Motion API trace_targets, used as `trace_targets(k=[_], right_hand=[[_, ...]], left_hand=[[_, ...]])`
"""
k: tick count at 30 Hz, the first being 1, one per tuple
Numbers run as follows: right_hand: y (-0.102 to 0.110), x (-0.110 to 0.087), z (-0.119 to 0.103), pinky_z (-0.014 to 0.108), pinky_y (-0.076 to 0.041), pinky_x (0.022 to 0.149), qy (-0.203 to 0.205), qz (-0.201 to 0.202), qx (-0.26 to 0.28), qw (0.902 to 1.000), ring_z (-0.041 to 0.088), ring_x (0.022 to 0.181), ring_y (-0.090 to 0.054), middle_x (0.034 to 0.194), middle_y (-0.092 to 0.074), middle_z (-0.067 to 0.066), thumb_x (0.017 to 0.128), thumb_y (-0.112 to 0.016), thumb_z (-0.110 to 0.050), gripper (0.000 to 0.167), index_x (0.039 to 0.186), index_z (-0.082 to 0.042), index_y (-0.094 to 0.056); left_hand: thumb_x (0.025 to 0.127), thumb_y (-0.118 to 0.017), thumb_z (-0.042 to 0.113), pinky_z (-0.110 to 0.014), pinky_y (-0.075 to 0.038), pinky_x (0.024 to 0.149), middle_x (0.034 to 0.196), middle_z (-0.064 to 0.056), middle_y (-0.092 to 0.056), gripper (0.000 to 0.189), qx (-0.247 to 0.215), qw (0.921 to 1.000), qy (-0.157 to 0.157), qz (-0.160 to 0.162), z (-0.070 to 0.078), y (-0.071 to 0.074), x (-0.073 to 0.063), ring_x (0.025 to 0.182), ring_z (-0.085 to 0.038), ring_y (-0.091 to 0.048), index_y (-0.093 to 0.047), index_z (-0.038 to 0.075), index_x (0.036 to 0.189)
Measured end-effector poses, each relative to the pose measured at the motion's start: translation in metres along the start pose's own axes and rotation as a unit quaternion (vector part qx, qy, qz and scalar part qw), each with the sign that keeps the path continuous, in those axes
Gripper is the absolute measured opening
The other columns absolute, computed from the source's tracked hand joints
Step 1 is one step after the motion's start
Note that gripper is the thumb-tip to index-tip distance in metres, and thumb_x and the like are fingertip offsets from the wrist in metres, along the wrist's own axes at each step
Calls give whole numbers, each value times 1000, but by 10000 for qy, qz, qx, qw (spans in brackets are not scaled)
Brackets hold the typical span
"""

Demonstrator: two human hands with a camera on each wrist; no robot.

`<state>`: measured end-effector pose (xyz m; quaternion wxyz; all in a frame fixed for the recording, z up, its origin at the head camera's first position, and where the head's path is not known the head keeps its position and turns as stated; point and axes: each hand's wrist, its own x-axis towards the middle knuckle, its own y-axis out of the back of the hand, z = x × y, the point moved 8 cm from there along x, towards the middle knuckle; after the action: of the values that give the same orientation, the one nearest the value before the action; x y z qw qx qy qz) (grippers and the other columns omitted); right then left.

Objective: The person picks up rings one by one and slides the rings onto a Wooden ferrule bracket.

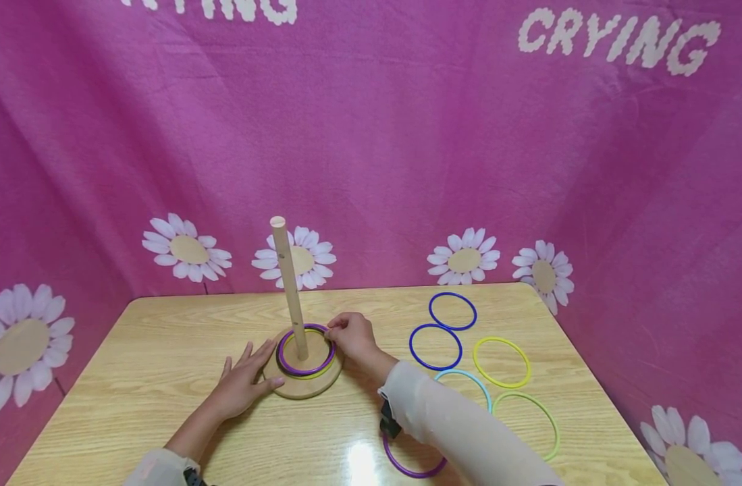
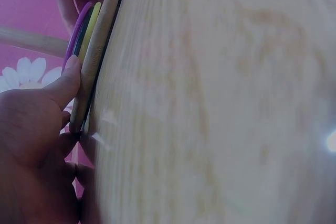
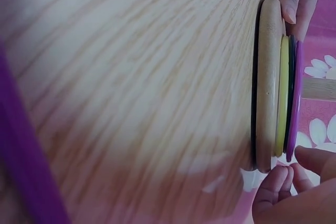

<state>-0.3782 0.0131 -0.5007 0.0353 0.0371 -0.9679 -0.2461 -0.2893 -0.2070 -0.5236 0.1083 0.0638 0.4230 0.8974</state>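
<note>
Presently, the left hand [image 1: 246, 385] lies spread at the left side of a round, flat wooden base [image 1: 300, 389], its thumb touching the rim. The right hand [image 1: 352, 335] is at the far right side of the same base, thumb and fingers bent close about the edge of a thin purple ring [image 1: 304, 372]; whether they pinch it cannot be told. The two hands stand apart, on opposite sides of the base.

The thin purple ring lies uppermost around an upright round wooden peg [image 1: 290, 287], above a thin black ring [image 3: 290, 93], with a thin yellow ring [image 3: 282, 103] lowest, on the base.

To the right on the wood-grain worktop [image 1: 194, 337] lie six further rings: two dark blue rings [image 1: 411, 345] in contact, a bright yellow ring [image 1: 529, 368], a lime-green ring [image 1: 556, 432], a light blue ring [image 1: 489, 401] and a second purple ring [image 1: 414, 475]. The right forearm partly hides the last two. A pink cloth [image 1: 371, 169] printed with white daisies hangs behind.
</note>
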Motion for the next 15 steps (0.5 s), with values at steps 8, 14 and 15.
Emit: trace_targets(k=[8, 14, 15], right_hand=[[8, -3, 0, 19, -48, 60, -38, -67, 272, 9996, 7, 67, -58, 75, -71, 2, 82, -80, -3, 9, 91, -2, -77], [15, -6, 1, 22, -53, 70, 93, -207, 392, 9990, 7, 72, -61, 83, -74, 5, 84, -79, -3, 15, 98, 2, -77], [16, -7, 2, 22, -53, 71, 105, -236, 388, 9989, 7, 73, -61, 83, -74, 5, 84, -78, -3, 15, 99, 2, -77]], left_hand=[[97, -69, 48, -77, 11, 115, 168, -18, -25, 87, 1, 10000, 45, -46, -1, 0, 0, 155, -52, -5, -30, 7, 163], [97, -68, 47, -77, 11, 115, 168, -18, -26, 87, -20, 10000, 44, -59, 0, 0, 0, 155, -52, -5, -29, 7, 163], [97, -68, 47, -76, 11, 115, 168, -18, -26, 87, -22, 10000, 41, -61, 0, 0, 0, 155, -51, -5, -29, 7, 163]])
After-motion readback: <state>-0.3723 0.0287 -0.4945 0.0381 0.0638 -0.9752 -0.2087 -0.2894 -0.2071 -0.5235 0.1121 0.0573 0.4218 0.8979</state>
